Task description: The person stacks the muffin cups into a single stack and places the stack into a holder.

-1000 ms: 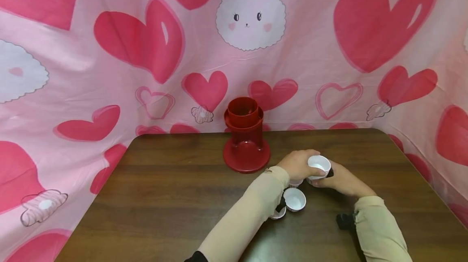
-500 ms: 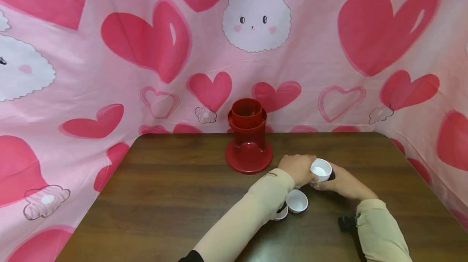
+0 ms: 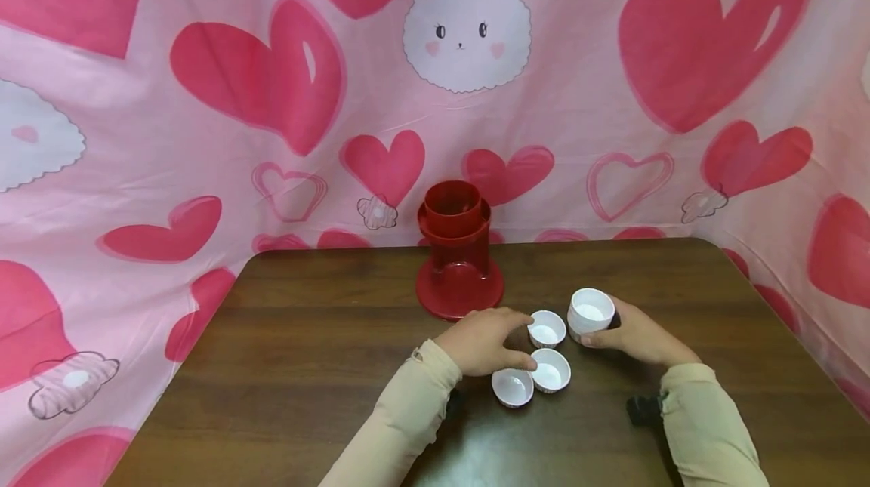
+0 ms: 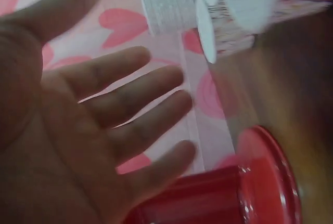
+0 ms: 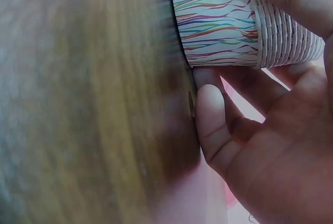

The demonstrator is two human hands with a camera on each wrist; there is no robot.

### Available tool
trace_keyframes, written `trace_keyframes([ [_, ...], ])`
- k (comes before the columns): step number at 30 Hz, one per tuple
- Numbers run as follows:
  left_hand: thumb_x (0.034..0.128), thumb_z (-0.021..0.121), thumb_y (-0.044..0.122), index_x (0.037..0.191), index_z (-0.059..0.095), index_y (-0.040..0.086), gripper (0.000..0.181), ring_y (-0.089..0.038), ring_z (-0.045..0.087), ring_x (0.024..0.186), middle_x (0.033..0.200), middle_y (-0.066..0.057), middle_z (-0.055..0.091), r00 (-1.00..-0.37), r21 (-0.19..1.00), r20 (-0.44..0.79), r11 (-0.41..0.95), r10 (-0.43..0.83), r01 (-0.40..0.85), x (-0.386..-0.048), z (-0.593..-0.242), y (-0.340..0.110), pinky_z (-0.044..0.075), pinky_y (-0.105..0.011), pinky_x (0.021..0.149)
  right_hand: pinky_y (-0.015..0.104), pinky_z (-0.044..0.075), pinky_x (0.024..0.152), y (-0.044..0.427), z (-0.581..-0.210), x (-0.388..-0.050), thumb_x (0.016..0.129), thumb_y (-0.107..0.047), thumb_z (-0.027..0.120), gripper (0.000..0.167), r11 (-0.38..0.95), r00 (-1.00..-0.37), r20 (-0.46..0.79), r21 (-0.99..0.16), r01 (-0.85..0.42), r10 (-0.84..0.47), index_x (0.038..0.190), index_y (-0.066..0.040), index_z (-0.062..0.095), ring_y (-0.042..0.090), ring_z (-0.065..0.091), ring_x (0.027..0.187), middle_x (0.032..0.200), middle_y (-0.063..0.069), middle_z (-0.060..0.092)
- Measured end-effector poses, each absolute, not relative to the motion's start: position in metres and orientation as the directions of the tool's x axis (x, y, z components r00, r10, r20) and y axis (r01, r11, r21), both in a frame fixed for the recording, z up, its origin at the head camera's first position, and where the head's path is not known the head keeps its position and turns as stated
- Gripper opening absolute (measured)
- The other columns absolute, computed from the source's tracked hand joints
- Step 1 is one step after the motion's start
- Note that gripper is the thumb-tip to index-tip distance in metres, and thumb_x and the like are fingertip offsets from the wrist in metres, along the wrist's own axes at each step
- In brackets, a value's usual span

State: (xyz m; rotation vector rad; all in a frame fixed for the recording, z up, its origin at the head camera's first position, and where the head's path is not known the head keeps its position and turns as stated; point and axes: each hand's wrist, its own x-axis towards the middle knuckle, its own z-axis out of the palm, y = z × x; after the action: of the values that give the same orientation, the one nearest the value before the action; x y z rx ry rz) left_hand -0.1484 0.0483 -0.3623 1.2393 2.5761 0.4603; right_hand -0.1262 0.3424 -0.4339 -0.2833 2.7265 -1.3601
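Observation:
In the head view my right hand (image 3: 642, 332) holds a stack of nested white paper baking cups (image 3: 590, 313), thumb at its front. Colourful wavy lines cover the lowest cup's side in the right wrist view, with several rims layered above it (image 5: 216, 24). My left hand (image 3: 485, 340) is at the left of three single paper cups, fingers spread and nothing in its palm in the left wrist view. Those single cups stand close together: a back one (image 3: 547, 330), a middle one (image 3: 551, 371) and a front-left one (image 3: 513, 389).
A red cylindrical stand (image 3: 459, 287) with a round base and an open tube on top stands at the back of the brown wooden table (image 3: 306, 366). Behind the table hangs a pink cloth (image 3: 571, 41) with hearts and a rabbit.
My left hand has left the stack and moved left, toward me, past the single cups, which now show fully. My right hand stays at the stack.

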Motion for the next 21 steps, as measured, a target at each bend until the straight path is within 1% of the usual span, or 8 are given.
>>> trace_keyframes([
  [2,0.0842,0.081,0.047,0.143,0.056,0.012,0.073,-0.013,0.054,0.127,0.137,-0.001,0.061,-0.618,0.376,-0.112,0.608,0.778,0.699,-0.143,-0.368,0.04,0.043,-0.034,0.104,0.054,0.044,0.096,0.342,-0.433,-0.127,0.082,-0.025,0.085,0.075,0.598,-0.979,0.011,-0.79,-0.133,-0.203,0.139,0.008,0.047,0.03,0.058,0.11,0.12,0.015,0.064],
  [4,0.0791,0.084,0.05,0.145,0.054,0.012,0.082,-0.014,0.053,0.128,0.138,-0.002,0.059,-0.623,0.366,-0.144,0.627,0.768,0.688,-0.137,-0.373,0.035,0.043,-0.033,0.104,0.05,0.045,0.095,0.341,-0.434,-0.128,0.082,-0.024,0.085,0.075,0.605,-0.978,0.018,-0.783,-0.143,-0.208,0.139,0.008,0.048,0.029,0.058,0.109,0.119,0.014,0.064],
  [8,0.0714,0.09,0.049,0.145,0.053,0.014,0.089,-0.015,0.057,0.122,0.135,-0.002,0.059,-0.637,0.334,-0.186,0.657,0.748,0.676,-0.127,-0.381,0.031,0.047,-0.032,0.097,0.042,0.047,0.093,0.342,-0.436,-0.128,0.082,-0.024,0.085,0.073,0.615,-0.975,0.031,-0.771,-0.163,-0.218,0.138,0.006,0.049,0.025,0.058,0.108,0.118,0.011,0.065],
  [10,0.07,0.091,0.047,0.143,0.054,0.014,0.088,-0.015,0.059,0.118,0.13,-0.002,0.06,-0.641,0.317,-0.201,0.668,0.741,0.673,-0.124,-0.383,0.031,0.049,-0.03,0.093,0.042,0.047,0.092,0.342,-0.437,-0.128,0.083,-0.024,0.085,0.073,0.615,-0.975,0.032,-0.771,-0.163,-0.219,0.138,0.006,0.049,0.025,0.058,0.107,0.118,0.011,0.065],
  [12,0.0693,0.092,0.044,0.141,0.056,0.015,0.086,-0.014,0.061,0.113,0.125,-0.001,0.062,-0.646,0.296,-0.21,0.678,0.734,0.673,-0.122,-0.384,0.033,0.049,-0.029,0.089,0.045,0.047,0.093,0.341,-0.436,-0.128,0.083,-0.024,0.085,0.073,0.61,-0.976,0.027,-0.776,-0.156,-0.216,0.138,0.006,0.049,0.025,0.058,0.107,0.117,0.011,0.065],
  [16,0.0706,0.093,0.037,0.134,0.06,0.015,0.075,-0.012,0.062,0.103,0.114,0.002,0.064,-0.645,0.273,-0.223,0.682,0.731,0.678,-0.121,-0.385,0.036,0.05,-0.028,0.083,0.052,0.045,0.095,0.34,-0.435,-0.128,0.083,-0.025,0.085,0.074,0.604,-0.978,0.014,-0.785,-0.139,-0.208,0.139,0.007,0.048,0.028,0.058,0.108,0.119,0.014,0.064],
  [21,0.0731,0.091,0.033,0.123,0.064,0.016,0.06,-0.01,0.062,0.096,0.104,0.004,0.065,-0.632,0.271,-0.218,0.668,0.744,0.693,-0.123,-0.388,0.037,0.048,-0.026,0.077,0.053,0.044,0.095,0.34,-0.434,-0.128,0.083,-0.025,0.085,0.074,0.606,-0.979,0.011,-0.784,-0.135,-0.203,0.138,0.008,0.048,0.03,0.057,0.109,0.119,0.015,0.064],
])
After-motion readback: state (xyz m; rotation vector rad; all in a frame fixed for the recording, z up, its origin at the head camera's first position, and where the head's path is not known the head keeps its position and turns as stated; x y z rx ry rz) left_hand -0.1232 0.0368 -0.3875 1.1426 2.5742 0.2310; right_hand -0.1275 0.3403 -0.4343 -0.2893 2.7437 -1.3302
